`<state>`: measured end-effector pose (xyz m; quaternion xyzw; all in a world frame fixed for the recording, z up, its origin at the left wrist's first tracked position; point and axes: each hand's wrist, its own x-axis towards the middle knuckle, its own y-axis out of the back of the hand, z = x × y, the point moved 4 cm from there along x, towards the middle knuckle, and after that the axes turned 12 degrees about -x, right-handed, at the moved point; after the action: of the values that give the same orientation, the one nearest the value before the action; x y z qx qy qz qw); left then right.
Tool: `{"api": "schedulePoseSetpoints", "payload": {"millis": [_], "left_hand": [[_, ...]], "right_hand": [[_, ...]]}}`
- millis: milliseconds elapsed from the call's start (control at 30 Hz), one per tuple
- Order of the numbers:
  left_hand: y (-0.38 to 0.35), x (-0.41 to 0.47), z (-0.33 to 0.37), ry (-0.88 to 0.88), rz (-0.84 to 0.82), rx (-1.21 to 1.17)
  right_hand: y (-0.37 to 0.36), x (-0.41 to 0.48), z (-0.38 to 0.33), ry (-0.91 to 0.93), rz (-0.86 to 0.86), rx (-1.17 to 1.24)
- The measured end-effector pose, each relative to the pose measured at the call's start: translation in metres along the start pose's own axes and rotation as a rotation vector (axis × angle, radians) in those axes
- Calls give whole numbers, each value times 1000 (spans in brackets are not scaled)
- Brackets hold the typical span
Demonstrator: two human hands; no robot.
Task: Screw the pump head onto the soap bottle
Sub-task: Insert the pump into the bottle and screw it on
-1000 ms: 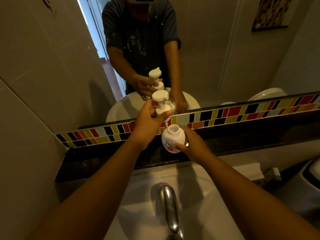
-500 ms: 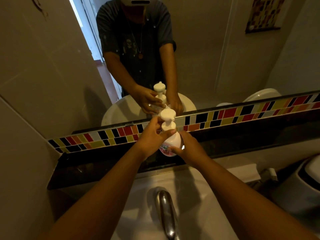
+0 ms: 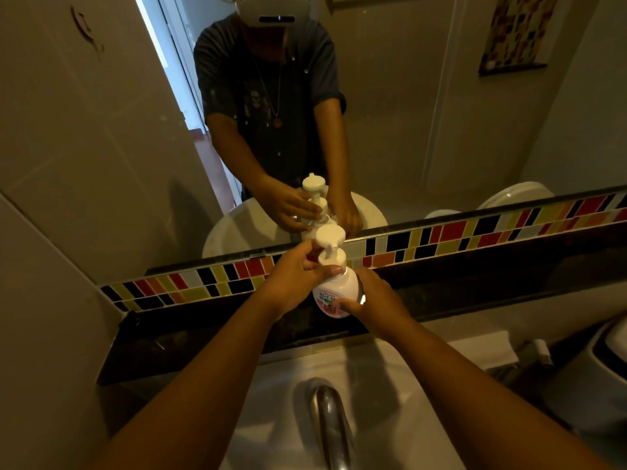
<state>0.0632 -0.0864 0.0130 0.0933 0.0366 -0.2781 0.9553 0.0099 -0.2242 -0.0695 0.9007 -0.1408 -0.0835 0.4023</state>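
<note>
- the left hand (image 3: 295,279) is wrapped around the collar of the pump head (image 3: 330,247), thumb and fingers closed on it, with the thumb tip lying across the collar's near side.
- the pump head sits on the neck of the soap bottle (image 3: 336,293), upright, its round white top just above the left hand's knuckles; whether the thread is fully home cannot be told.
- the right hand (image 3: 376,301) is clamped on the body of the soap bottle from the right side, its thumb pressed on the pink-and-white label low on the front.
- a ring (image 3: 362,298) shows on a finger of the right hand, touching the bottle.
- the bottle is held between the two hands, above the dark ledge (image 3: 203,337) that runs below them.
- beyond the hands, a strip of coloured tiles (image 3: 475,235) runs under the mirror (image 3: 424,113), which reflects the same grip.
- nearer the person than the hands, a metal tap (image 3: 330,422) stands over the white basin (image 3: 271,401).
</note>
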Motion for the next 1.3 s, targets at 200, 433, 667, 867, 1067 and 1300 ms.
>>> {"api": "schedulePoseSetpoints", "payload": {"millis": [200, 433, 667, 867, 1067, 1300], "left_hand": [[-5, 0, 0, 15, 1, 8], [-7, 7, -1, -11, -17, 115], [-7, 6, -15, 3, -34, 176], [-16, 11, -13, 63, -81, 211], [-20, 14, -14, 10, 108, 126], [5, 7, -19, 58, -19, 6]], "right_hand": [[-1, 0, 0, -2, 4, 2], [-1, -1, 0, -2, 5, 16], [-2, 0, 1, -4, 3, 15], [-2, 1, 1, -17, -2, 29], [-1, 2, 1, -6, -9, 33], [1, 2, 1, 30, -36, 29]]}}
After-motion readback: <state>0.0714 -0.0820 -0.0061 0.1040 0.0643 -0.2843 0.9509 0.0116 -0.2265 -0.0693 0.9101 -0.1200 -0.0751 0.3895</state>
